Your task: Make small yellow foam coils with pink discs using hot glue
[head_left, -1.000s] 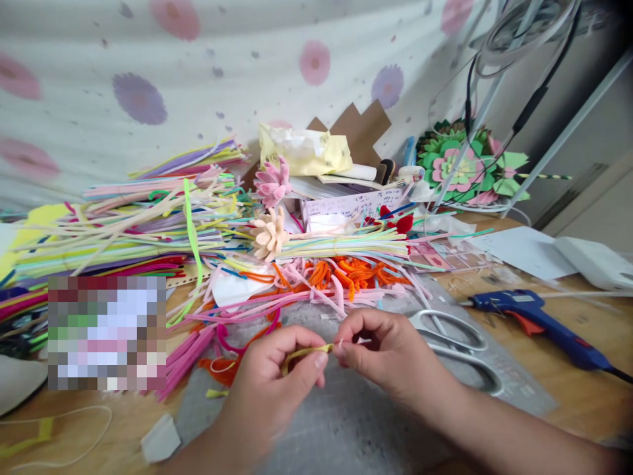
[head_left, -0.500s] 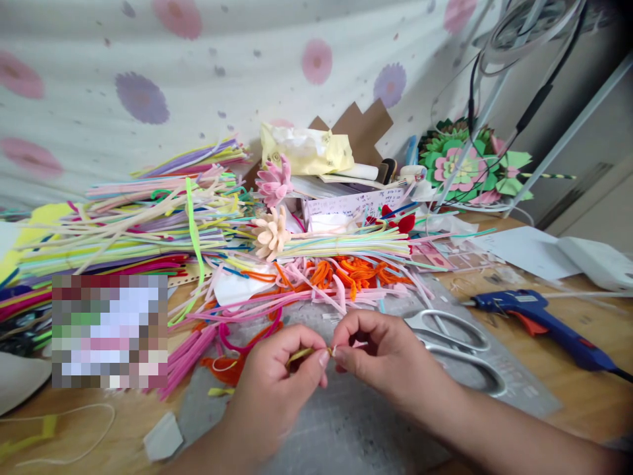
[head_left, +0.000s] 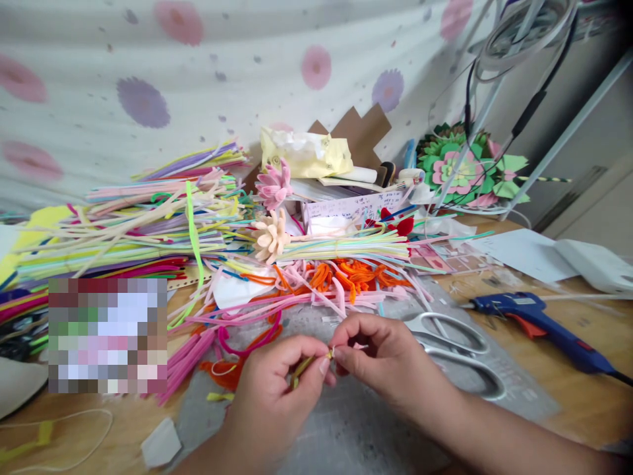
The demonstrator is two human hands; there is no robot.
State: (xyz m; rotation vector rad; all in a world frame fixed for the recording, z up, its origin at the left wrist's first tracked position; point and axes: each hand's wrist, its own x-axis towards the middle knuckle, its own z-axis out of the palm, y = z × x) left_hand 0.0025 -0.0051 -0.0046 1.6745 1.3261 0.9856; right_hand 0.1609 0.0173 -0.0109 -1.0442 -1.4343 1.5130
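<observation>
My left hand is closed around a thin olive-yellow strip, part of it curving inside the palm. Thumb and finger of my right hand pinch at the strip's far end, and the fingertips of both hands nearly meet there. A small pale bit shows by the right fingertips, too small to name. Both hands are over the grey cutting mat. Just beyond my right hand lie silver-handled scissors, their blades hidden behind it.
Bundles of coloured pipe cleaners pile up at the left and back. Orange pipe cleaner pieces lie behind the hands. A pink fuzzy flower and a cream one stand behind. At right rests a blue glue gun.
Both hands stay close together, with only small finger movements. More of the olive-yellow strip shows inside my left hand, tilted more steeply. The view has shifted slightly.
</observation>
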